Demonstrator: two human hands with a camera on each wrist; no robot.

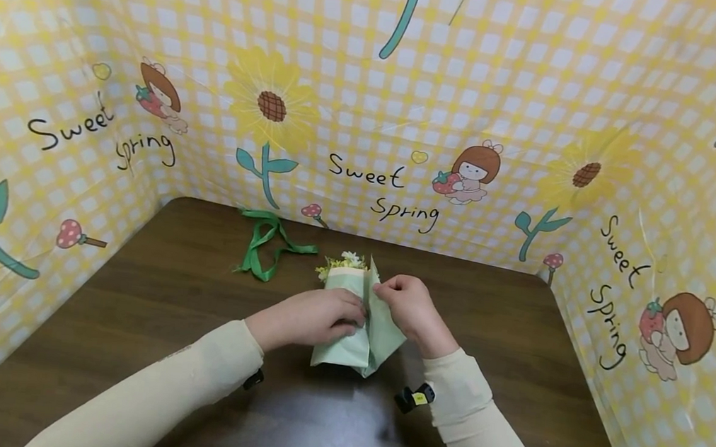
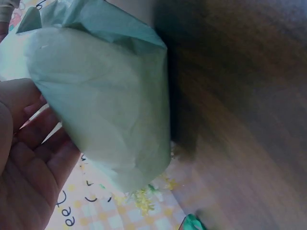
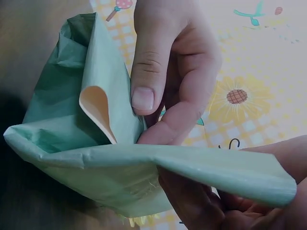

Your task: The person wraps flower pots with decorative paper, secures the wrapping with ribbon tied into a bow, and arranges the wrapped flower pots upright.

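Observation:
A small bouquet wrapped in pale green wrapping paper (image 1: 340, 350) lies on the table, its white and yellow flowers (image 1: 345, 261) showing at the far end. My left hand (image 1: 308, 316) holds the wrapped bundle from above; in the right wrist view its thumb lies along a fold. With thumb and fingers, my right hand (image 1: 413, 310) pinches the edge of a loose paper flap (image 3: 225, 167), raised on the bundle's right side. The near end of the paper is folded and creased. Seen in the left wrist view, the paper (image 2: 110, 110) hides the stems.
A loose green ribbon (image 1: 260, 247) lies in loops on the dark wooden table (image 1: 134, 303), to the far left of the bouquet. Yellow checked cloth (image 1: 368, 111) with flower prints stands around the back and both sides.

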